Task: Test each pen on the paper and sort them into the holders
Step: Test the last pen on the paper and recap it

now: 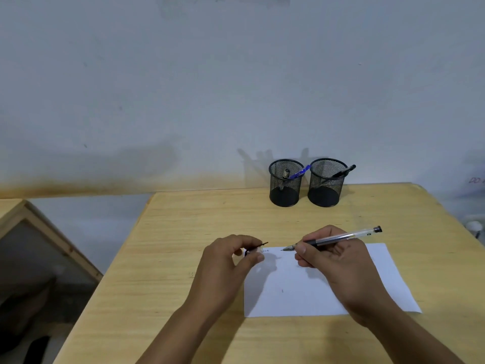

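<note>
A white sheet of paper (309, 290) lies on the wooden desk (168, 258). My right hand (333, 261) grips a clear gel pen (341, 237) with a black end, its bare tip pointing left just over the paper's top edge. My left hand (231, 261) pinches the pen's cap (256, 250) at the paper's top left corner. Faint scribbles mark the paper near that corner. Two black mesh holders stand at the back: the left holder (285, 183) contains a blue pen (299, 173) and a grey one, the right holder (326, 183) a black pen (343, 172).
The desk's back edge runs close to a pale wall behind the holders. A wooden-framed piece of furniture (47, 245) stands lower at the left, beyond the desk's left edge. Bare desk surface lies left of the paper.
</note>
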